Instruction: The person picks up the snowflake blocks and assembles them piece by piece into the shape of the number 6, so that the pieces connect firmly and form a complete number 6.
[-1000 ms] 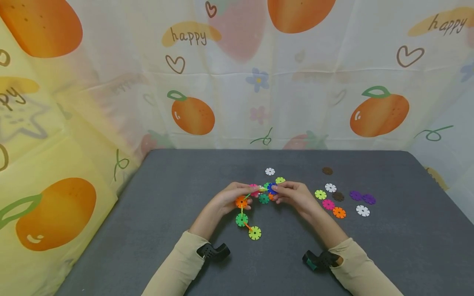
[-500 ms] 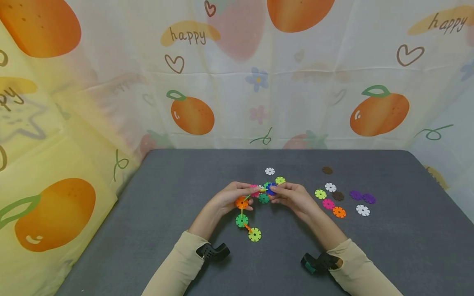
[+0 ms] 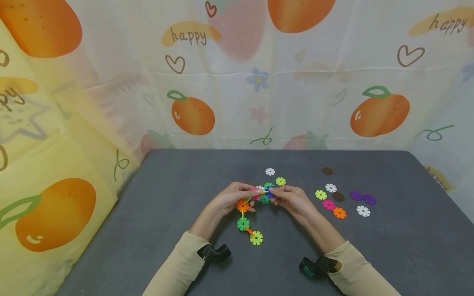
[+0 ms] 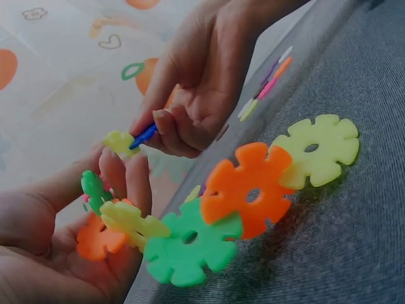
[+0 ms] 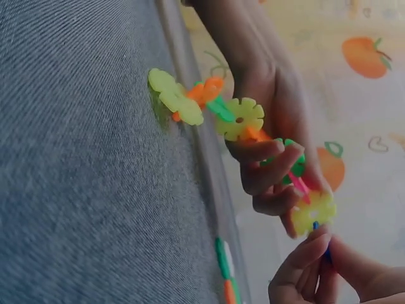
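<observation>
1. Step in hand, as judged: joining the blue disc (image 4: 143,135) to the yellow disc (image 5: 314,212) at the end of the chain. Their edges meet between the hands; seating depth cannot be confirmed.
2. Recommended method: line slot to slot, keep the discs crosswise, press straight, and pinch close to the joint so the hanging links do not twist.
3. Left hand (image 3: 230,197): fingers curled, pinching the yellow disc; the linked chain (image 4: 190,253) hangs below, above the grey table (image 3: 166,226).
4. Right hand (image 3: 294,200): nearly closed, blue disc gripped between thumb and fingers.
</observation>
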### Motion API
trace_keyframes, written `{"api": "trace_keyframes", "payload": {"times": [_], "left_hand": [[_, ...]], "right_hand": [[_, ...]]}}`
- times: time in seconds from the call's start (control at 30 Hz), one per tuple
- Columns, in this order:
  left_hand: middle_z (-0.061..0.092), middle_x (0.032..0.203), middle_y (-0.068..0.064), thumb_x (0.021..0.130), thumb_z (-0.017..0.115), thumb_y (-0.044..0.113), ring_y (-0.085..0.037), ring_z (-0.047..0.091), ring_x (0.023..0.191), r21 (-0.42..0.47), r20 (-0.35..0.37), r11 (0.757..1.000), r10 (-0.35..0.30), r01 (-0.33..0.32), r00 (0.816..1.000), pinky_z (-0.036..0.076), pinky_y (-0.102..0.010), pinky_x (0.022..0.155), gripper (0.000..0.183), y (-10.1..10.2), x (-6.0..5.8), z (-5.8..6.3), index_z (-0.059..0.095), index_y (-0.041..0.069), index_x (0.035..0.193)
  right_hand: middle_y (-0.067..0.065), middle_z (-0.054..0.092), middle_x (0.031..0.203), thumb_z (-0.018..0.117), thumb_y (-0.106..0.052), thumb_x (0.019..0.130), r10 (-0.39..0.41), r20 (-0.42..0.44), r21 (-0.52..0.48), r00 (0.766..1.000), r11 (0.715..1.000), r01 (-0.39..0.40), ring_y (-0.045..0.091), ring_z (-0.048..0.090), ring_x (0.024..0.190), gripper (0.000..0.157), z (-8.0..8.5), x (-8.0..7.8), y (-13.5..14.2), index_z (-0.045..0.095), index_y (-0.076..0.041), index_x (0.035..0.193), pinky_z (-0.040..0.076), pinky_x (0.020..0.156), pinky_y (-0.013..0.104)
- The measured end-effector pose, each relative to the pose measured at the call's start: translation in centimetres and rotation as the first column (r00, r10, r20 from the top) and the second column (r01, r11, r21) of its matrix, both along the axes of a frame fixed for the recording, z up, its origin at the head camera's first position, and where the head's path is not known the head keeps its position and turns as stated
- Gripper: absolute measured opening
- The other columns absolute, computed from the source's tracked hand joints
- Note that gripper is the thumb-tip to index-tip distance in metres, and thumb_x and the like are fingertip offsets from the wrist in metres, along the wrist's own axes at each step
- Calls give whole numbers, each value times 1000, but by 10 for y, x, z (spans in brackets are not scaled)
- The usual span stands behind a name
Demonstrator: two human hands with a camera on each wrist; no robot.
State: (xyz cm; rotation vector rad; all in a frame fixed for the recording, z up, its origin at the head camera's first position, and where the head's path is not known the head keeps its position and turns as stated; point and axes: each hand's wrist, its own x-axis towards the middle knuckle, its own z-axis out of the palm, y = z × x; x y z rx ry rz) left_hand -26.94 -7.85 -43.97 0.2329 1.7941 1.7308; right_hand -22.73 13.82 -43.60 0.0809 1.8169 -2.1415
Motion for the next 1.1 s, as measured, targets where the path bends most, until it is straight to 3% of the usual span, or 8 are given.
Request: {"api": "trace_keyframes", "payload": {"times": [0.1,0.3,0.43,0.57,0.73,0.87,1.0,1.1], "left_hand": [[67,74,-6,98,59,19,-14,66,63,14,-15,1000,-25,25,1000,62,-37,68,36,0,0,0,60,-7,124],[69,114,-12,99,58,27,-21,72,79,56,14,998,-36,35,999,61,-47,77,38,2,0,1,61,4,129],[69,102,-9,99,58,21,-20,72,73,56,27,998,32,-34,999,61,-47,75,32,4,1,-1,64,-2,120],[68,94,-4,97,61,19,-18,72,68,38,27,996,82,-83,996,62,-44,72,30,6,2,-3,65,-4,114],[69,101,-8,96,63,19,-17,72,67,-2,5,994,110,-110,994,62,-41,70,31,6,2,-4,65,-4,115],[68,109,-12,95,63,20,-14,69,63,-48,-20,993,110,-111,994,62,-35,64,31,4,2,-3,67,-2,117],[69,108,-11,95,64,21,-13,68,60,-73,-24,991,107,-108,994,61,-30,60,31,3,1,-4,68,1,118],[70,107,-12,96,62,21,-13,68,59,-64,-15,992,111,-111,994,61,-29,60,31,2,0,-6,68,0,118]], "right_hand": [[-4,69,74,67,-22,93,-3,-18,27,1000,1000,3,11,64,75,16,1,0,2,67,-8,86,55,78,27],[-3,67,80,65,-31,95,53,-30,103,998,993,-49,14,65,81,28,3,-4,5,64,-3,101,55,79,29],[-2,68,85,61,-34,97,40,-55,149,998,988,-31,13,66,82,44,1,-9,8,61,5,117,57,78,29],[3,72,94,63,-31,96,-38,-111,199,993,978,59,14,68,84,47,-3,-13,14,60,7,124,59,78,28],[11,72,107,68,-29,93,-98,-202,346,975,924,164,13,65,85,42,-10,-15,28,66,2,121,57,76,25],[12,69,113,70,-25,91,-94,-233,431,968,883,189,11,61,84,36,-14,-16,34,68,-1,118,54,74,23],[14,69,110,73,-22,89,-27,-275,514,961,840,171,10,55,75,31,-17,-18,35,71,-2,113,47,65,21],[16,68,104,76,-20,85,84,-360,591,929,792,157,11,49,69,30,-21,-19,32,73,-4,110,41,59,22]]}}
